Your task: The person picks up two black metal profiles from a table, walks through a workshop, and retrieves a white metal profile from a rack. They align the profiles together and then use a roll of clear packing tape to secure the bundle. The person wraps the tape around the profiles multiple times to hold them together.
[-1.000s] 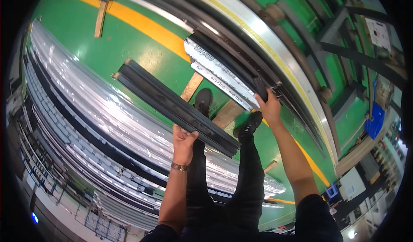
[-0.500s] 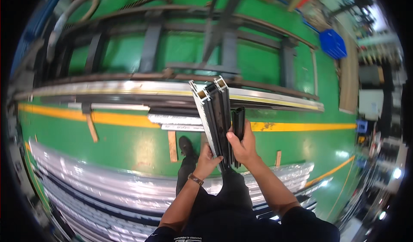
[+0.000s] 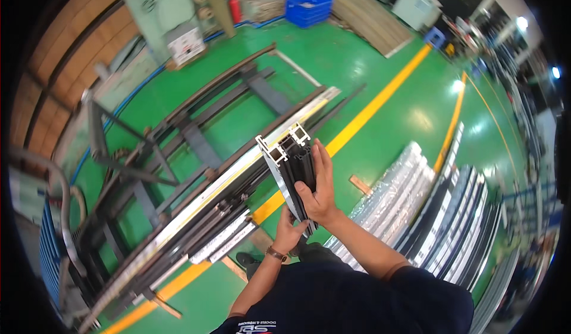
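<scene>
I carry a bundle of short black metal profiles (image 3: 295, 173) upright in front of my body, with hollow, bare-metal cut ends showing at the top. A pale, film-like strip runs down the left side of the bundle. My left hand (image 3: 289, 234) grips it low down, thumb across the front. Higher up, my right hand (image 3: 319, 192) clasps the right side, thumb in front and fingers stretched up along the edge. The bundle's lower end is partly hidden by my hands.
On the left is a dark steel rack (image 3: 199, 147) with long profiles (image 3: 220, 179) along its near side. Wrapped profiles (image 3: 392, 185) lie in stacks at right. A blue crate (image 3: 308, 9) stands far back. A yellow line (image 3: 380, 105) crosses the green floor.
My view has turned right, so the rack and floor line now run diagonally. The smaller dark profile in my right hand has come up against the rest of the bundle.
</scene>
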The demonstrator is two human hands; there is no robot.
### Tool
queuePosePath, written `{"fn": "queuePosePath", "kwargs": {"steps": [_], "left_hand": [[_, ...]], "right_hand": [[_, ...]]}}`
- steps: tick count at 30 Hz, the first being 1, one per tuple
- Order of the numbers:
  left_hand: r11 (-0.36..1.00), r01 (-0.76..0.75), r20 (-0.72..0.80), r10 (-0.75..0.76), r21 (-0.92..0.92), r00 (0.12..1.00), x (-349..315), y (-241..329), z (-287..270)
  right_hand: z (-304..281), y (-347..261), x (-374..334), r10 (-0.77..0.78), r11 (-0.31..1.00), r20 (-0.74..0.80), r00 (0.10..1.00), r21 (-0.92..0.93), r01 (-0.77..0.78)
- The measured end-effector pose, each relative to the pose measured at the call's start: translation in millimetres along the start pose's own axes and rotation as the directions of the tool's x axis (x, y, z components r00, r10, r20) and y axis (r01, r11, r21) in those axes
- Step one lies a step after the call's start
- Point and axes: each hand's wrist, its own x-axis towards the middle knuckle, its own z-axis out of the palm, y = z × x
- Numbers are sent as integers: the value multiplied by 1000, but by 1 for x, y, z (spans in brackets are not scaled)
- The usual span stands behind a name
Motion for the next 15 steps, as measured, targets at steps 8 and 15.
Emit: {"fn": "queuePosePath", "kwargs": {"steps": [8,15], "left_hand": [[989,-45,328,-5,143,945,70,-12,148],[932,-230,533,49,279,845,104,-27,231]], "right_hand": [[-164,58,-11,79,995,-194,978,-48,-90],[-245,85,-23,104,968,-340,935,-179,-173]]}}
